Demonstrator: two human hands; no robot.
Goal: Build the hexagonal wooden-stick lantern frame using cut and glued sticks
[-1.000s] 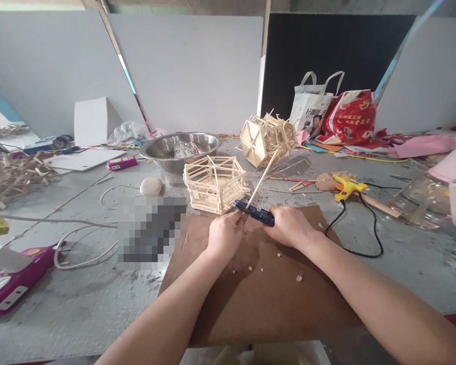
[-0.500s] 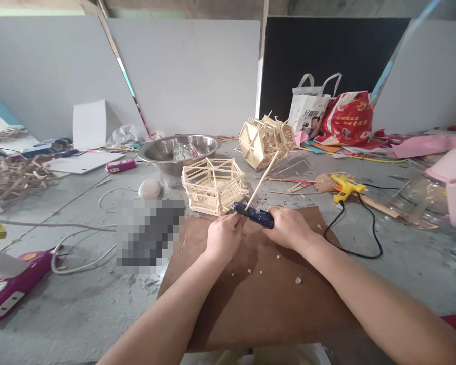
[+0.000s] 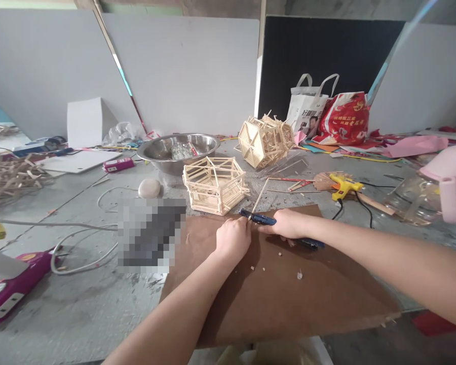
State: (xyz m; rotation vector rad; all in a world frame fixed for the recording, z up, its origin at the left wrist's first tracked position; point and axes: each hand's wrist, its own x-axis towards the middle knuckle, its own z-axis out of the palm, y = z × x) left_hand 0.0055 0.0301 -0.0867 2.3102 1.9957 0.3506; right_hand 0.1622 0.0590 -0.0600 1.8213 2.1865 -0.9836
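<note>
My left hand (image 3: 233,237) is closed near the lower end of a thin wooden stick (image 3: 260,195), its fingertips mostly hidden. The stick slants up and away to the right. My right hand (image 3: 289,224) grips blue cutting pliers (image 3: 264,219), whose head lies across the stick's lower end beside my left fingers. Part of the handles shows below the right wrist. Both hands are above a brown sheet (image 3: 273,304) with small pale scraps on it. Just beyond stands an open hexagonal stick frame (image 3: 215,186). A second, denser stick model (image 3: 266,141) lies behind it.
At the back are a steel basin (image 3: 178,152) and bags (image 3: 344,119). On the right stand a yellow glue gun (image 3: 345,186) with its cord and a clear jug (image 3: 416,200). Leftward lie a white stone-like lump (image 3: 149,188), cables and a purple power strip (image 3: 19,284).
The pliers have turned so their handles show, and the right forearm has swung outward. The stick now sits lower, with less of it showing above the pliers. The view has shifted slightly.
</note>
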